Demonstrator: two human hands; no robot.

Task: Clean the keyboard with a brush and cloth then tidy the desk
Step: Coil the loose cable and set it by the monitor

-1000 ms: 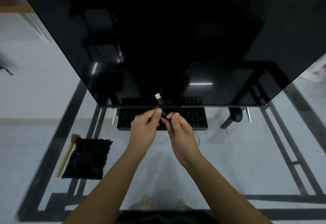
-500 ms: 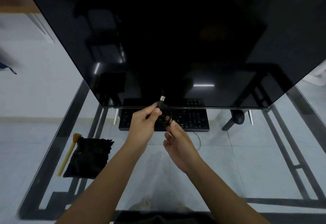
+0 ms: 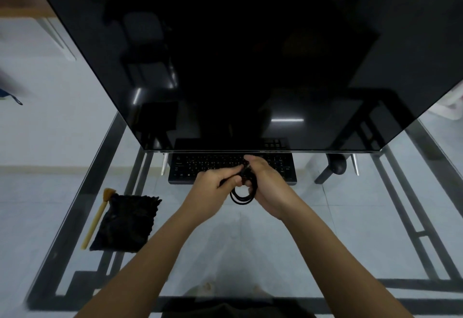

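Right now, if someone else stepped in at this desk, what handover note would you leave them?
Left hand and right hand: both closed on a coiled black cable, held above the glass desk in front of the keyboard.
Black keyboard: flat under the monitor's lower edge.
Brush and black cloth: side by side at the desk's left, untouched.
Done: cable is looped. Whether the keyboard is already cleaned cannot be told.
Left: set the coil down and probably put away brush and cloth.

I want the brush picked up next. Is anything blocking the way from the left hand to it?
Nothing visible: bare glass desk lies between the left hand and the brush; the black cloth lies beside it.
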